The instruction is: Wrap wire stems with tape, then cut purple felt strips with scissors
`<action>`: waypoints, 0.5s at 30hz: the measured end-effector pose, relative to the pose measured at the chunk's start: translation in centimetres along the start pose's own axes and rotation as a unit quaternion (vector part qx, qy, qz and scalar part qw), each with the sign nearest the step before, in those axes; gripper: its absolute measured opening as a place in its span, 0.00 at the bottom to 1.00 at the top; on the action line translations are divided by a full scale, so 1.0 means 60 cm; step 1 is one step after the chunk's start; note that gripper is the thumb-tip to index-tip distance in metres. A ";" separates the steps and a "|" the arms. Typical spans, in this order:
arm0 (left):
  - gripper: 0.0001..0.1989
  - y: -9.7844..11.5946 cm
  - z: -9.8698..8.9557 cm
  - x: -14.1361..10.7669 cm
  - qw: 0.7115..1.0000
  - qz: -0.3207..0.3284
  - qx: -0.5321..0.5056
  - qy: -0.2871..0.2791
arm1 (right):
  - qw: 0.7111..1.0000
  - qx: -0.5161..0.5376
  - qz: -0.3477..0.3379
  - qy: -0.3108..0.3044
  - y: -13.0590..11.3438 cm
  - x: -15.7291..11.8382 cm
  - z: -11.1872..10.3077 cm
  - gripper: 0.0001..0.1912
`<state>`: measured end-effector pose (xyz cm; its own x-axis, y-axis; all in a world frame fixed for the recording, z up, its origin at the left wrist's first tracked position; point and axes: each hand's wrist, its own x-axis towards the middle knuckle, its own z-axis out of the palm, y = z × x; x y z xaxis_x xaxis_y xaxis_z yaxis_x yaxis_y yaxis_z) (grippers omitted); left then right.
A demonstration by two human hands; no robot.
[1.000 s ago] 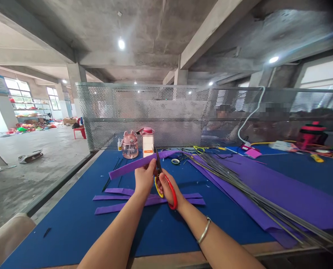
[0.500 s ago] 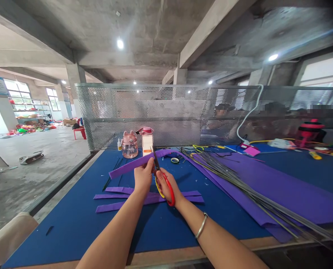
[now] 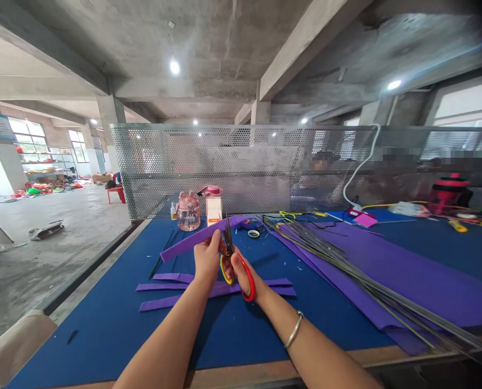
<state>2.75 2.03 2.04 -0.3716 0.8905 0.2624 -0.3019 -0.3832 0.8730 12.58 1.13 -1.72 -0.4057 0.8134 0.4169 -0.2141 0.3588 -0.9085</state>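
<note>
Left hand (image 3: 207, 259) is pinching a purple strip (image 3: 188, 242), right hand (image 3: 241, 266) gripping scissors (image 3: 228, 244) right up at it, blue tabletop (image 3: 111, 324) underneath.

Both hands bare, folks, and that's you: left hand (image 3: 207, 260) and right hand (image 3: 243, 273), uncovered from the fingers (image 3: 215, 239) back along the left forearm (image 3: 163, 329) and right forearm (image 3: 322, 346) to the bottom of the view! And there's your one flash of style: a silvery bangle (image 3: 294, 330) around the right forearm, well behind the fingers, a little past the wrist. It's slim, rounded, metallic-looking, giving off a soft shine. Any engraving? Too small to tell!
</note>
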 end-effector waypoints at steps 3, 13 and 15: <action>0.19 0.000 -0.001 0.001 1.000 0.002 0.022 0.006 | 1.000 -0.029 -0.008 -0.008 0.005 -0.001 -0.001 0.32; 0.18 0.003 -0.002 -0.006 0.997 0.030 0.064 -0.032 | 0.999 0.008 0.005 0.031 0.002 0.003 0.001 0.31; 0.18 0.003 -0.001 -0.006 0.997 0.025 0.061 -0.027 | 0.999 0.018 0.012 0.036 0.000 0.003 0.002 0.32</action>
<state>2.77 1.64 2.07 -0.3338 0.8846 0.3256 -0.1747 -0.3975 0.9008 12.39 1.19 -1.65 -0.3473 0.8525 0.3908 -0.2380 0.3229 -0.9160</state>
